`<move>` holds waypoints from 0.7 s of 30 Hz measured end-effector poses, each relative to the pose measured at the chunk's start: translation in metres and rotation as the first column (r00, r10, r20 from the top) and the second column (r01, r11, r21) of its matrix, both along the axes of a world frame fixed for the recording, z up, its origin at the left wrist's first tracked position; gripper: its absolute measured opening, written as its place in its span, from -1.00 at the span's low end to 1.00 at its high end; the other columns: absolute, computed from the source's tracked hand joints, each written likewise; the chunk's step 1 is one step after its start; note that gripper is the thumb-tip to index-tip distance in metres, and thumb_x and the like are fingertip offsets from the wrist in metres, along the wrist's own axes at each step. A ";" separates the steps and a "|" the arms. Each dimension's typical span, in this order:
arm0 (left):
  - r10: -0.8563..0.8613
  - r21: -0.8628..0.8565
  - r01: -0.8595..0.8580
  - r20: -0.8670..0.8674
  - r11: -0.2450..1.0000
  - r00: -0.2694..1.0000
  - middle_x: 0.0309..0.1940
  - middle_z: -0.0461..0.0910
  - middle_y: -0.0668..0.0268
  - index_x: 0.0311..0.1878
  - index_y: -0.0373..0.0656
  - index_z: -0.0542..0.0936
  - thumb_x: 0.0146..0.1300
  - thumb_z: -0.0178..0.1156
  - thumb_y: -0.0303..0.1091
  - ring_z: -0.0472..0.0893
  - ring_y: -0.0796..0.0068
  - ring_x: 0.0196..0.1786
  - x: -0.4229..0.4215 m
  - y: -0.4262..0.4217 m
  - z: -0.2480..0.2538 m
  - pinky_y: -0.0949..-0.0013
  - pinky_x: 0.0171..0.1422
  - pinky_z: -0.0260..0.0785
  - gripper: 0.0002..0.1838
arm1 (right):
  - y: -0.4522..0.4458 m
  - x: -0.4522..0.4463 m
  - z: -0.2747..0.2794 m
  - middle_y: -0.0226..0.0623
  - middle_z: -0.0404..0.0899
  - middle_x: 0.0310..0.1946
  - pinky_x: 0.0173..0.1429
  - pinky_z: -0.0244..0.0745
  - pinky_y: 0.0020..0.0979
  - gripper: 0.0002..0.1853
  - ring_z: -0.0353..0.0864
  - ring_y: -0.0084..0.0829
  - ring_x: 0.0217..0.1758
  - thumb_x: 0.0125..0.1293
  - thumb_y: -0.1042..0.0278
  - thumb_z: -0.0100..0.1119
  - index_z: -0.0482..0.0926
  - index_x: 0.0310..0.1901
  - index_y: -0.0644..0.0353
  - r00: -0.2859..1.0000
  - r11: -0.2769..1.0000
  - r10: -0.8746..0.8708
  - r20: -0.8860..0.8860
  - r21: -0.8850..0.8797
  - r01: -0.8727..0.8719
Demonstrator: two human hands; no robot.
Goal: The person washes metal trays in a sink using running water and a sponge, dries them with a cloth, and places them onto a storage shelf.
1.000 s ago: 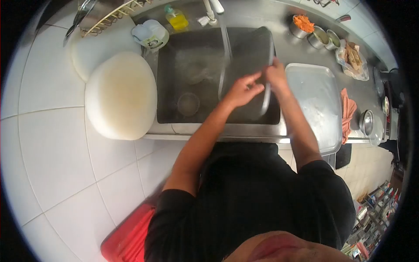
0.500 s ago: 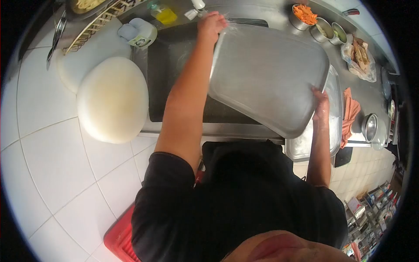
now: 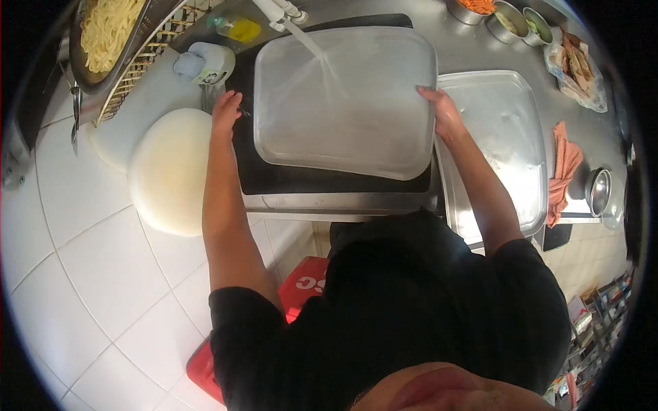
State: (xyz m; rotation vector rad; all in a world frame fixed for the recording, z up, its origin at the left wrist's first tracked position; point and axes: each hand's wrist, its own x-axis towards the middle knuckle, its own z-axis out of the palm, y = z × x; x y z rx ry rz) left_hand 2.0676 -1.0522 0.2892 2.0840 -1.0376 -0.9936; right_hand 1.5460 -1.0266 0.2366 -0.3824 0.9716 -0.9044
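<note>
A large metal tray [image 3: 346, 140] lies over the dark sink, with tap water running onto its surface. My right hand [image 3: 444, 115] grips its right edge, thumb over the rim and the other fingers hidden below. To the left of the tray, my left hand [image 3: 226, 115] is apart from its edge, holding nothing I can see, its fingers loosely bent. Close above that hand is a cut-open white plastic jug [image 3: 216, 61] with something grey-blue in it. The white faucet [image 3: 273, 12] pours from the top.
A second metal tray [image 3: 504, 164] rests on the counter at right. Beyond it are an orange cloth [image 3: 563, 171], a metal bowl [image 3: 598, 192], a plastic bag of food [image 3: 576, 68] and small tins [image 3: 507, 22]. At left are a round white board [image 3: 171, 175] and a noodle pan [image 3: 110, 34].
The tray has moved left and levelled out under the running water. My left hand has let go of its far corner and come down to the left. My right hand still holds it.
</note>
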 end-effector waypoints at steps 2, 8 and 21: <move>0.035 0.053 -0.031 -0.057 0.998 0.998 0.12 0.51 0.22 0.28 -0.22 0.40 0.26 0.25 -0.10 0.46 0.40 0.14 0.004 0.026 0.005 0.27 0.10 0.38 -0.39 | -0.008 0.018 -0.002 -0.01 0.56 -0.03 0.10 0.54 -0.15 -0.53 0.61 -0.16 -0.02 0.32 0.27 0.16 0.39 0.13 0.47 1.000 1.000 0.018 0.014 -0.022 -0.018; 0.115 0.033 -0.114 -0.016 0.993 0.993 0.28 0.41 0.04 0.40 -0.41 0.20 0.26 0.26 -0.19 0.41 0.24 0.30 0.036 0.078 0.000 0.28 0.34 0.23 -0.24 | -0.024 0.062 -0.021 -0.09 0.57 0.00 0.11 0.52 -0.14 -0.50 0.61 -0.20 -0.02 0.36 0.19 0.15 0.39 0.18 0.39 0.986 0.992 0.113 0.121 0.038 -0.119; 0.028 -0.257 0.085 0.408 0.963 0.913 -0.16 0.61 0.18 0.02 -0.41 0.51 0.33 0.08 -0.44 0.53 0.33 -0.11 0.013 0.179 0.144 0.34 0.09 0.33 -0.73 | -0.064 0.151 -0.011 -0.14 0.53 0.16 0.25 0.41 -0.25 -0.49 0.52 -0.22 0.20 0.21 0.20 0.26 0.51 0.18 0.19 0.697 0.842 -0.277 -0.662 -0.517 -0.157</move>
